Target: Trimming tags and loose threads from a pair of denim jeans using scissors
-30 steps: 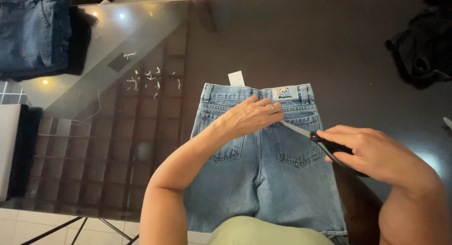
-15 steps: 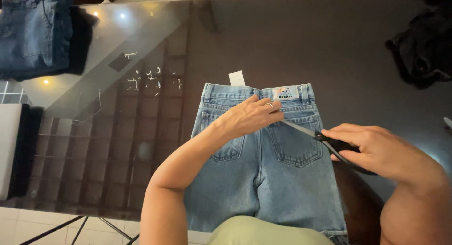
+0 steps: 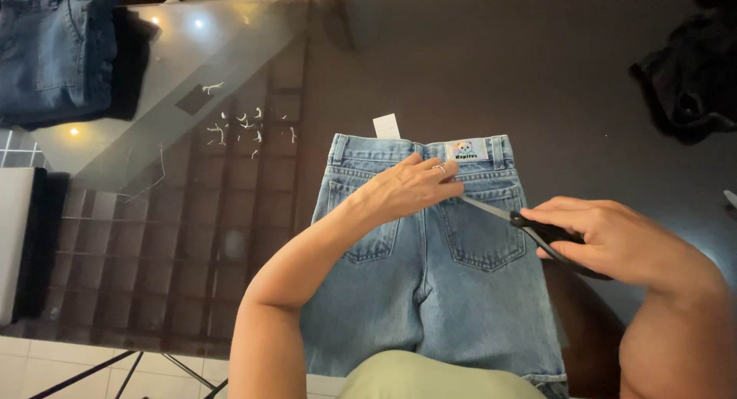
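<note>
A pair of light blue jeans (image 3: pixel 430 291) lies back side up on a dark glass table (image 3: pixel 476 69), waistband away from me. My left hand (image 3: pixel 411 188) rests flat on the denim just below the waistband, between the two back pockets. My right hand (image 3: pixel 606 238) grips black-handled scissors (image 3: pixel 530 226), whose blades point left and reach the fingertips of my left hand above the right back pocket. A white tag (image 3: pixel 386 126) sticks out beyond the waistband, next to a small coloured patch (image 3: pixel 466 150).
Several short white thread scraps (image 3: pixel 246 123) lie on the glass left of the jeans. Folded dark blue denim (image 3: pixel 54 50) sits at the far left corner. A dark garment (image 3: pixel 683 77) lies at the far right.
My right hand with the scissors has shifted slightly right and down. The left hand stays on the jeans.
</note>
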